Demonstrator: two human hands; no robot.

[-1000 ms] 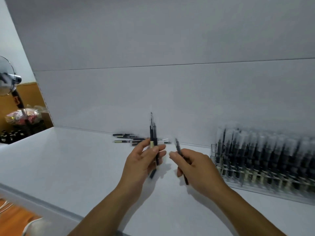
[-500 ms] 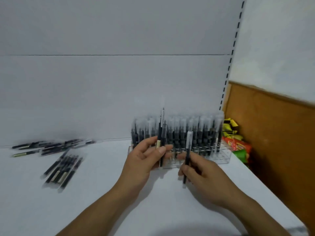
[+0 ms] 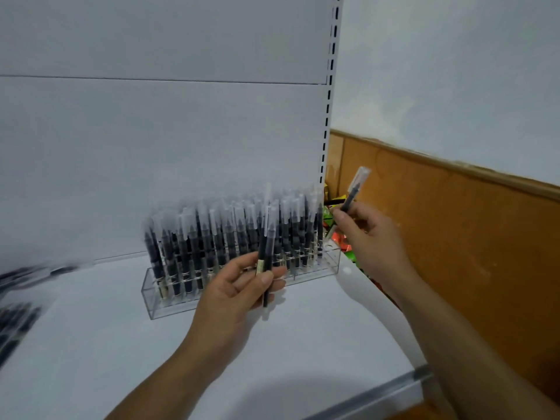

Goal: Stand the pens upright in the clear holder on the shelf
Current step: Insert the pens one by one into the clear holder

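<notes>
A white shelf (image 3: 91, 344) meets a white back panel and an orange-brown wall panel (image 3: 454, 237). The clear acrylic holder (image 3: 169, 304), packed with black clear-capped pens (image 3: 230, 237), stands near the shelf's right end. The left hand (image 3: 239, 289) grips a few upright pens (image 3: 266, 253); the right hand (image 3: 366, 234) pinches one tilted pen (image 3: 354, 189) over the holder's right end.

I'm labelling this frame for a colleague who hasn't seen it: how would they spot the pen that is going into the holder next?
Find the clear holder packed with upright pens on the white shelf. Above its right end is the right hand. The pen in its grip is the only one raised against the brown wall panel, tilted, clear cap uppermost.
</notes>
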